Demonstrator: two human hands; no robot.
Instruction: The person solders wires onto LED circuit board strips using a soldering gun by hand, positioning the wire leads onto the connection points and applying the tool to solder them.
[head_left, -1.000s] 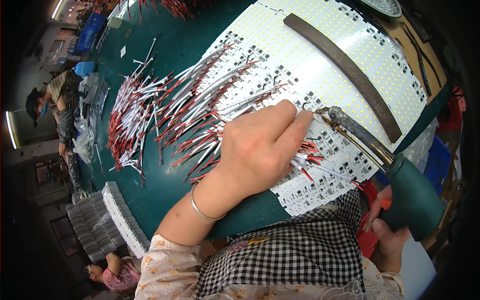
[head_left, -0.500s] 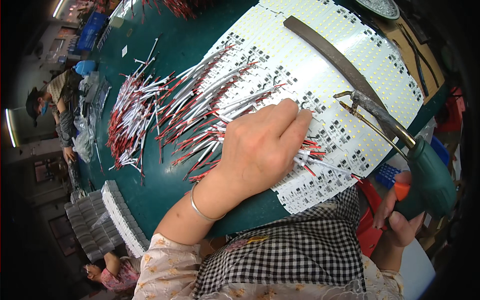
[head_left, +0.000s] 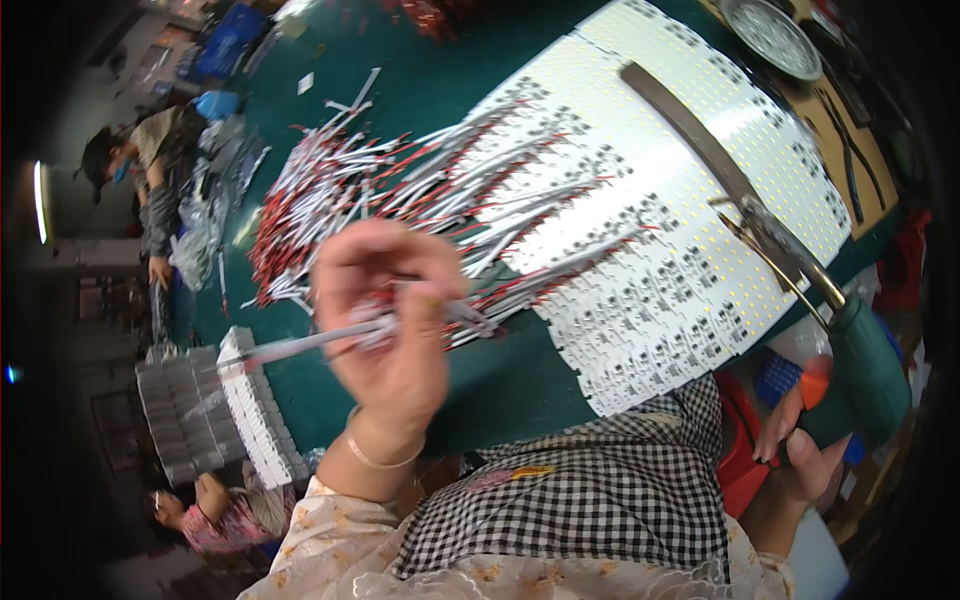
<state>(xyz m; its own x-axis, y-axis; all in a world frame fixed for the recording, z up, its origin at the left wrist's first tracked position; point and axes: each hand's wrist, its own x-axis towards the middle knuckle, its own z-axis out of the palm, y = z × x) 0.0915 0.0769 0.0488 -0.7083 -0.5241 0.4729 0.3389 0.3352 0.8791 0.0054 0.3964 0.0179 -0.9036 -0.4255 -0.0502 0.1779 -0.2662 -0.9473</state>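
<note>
My left hand (head_left: 410, 375) is raised over the green table, palm turned up and fingers curled. A few white-sleeved wires with red ends (head_left: 315, 345) lie between its thumb and fingers, blurred by motion. Beyond it spreads a loose pile of such wires (head_left: 310, 190). More wires (head_left: 570, 195) lie in slanting rows, their tips on the white LED circuit boards (head_left: 690, 310). Low on the right, my right hand (head_left: 805, 460) grips a green soldering gun (head_left: 865, 365) with an orange trigger. Its metal tip hangs over the boards, by a curved brown bar (head_left: 685, 125).
A round metal dish (head_left: 770, 40) stands at the far right, near dark tweezers-like tools (head_left: 845, 145) on a brown board. Grey and white stacks (head_left: 185, 410) sit at the left edge. Two other people (head_left: 150, 160) are at the left, one beside clear plastic bags (head_left: 205, 200).
My left hand has moved left off the boards and turned palm up, with wires in its fingers. A row of wires now shows where it was. The right hand keeps its hold.
</note>
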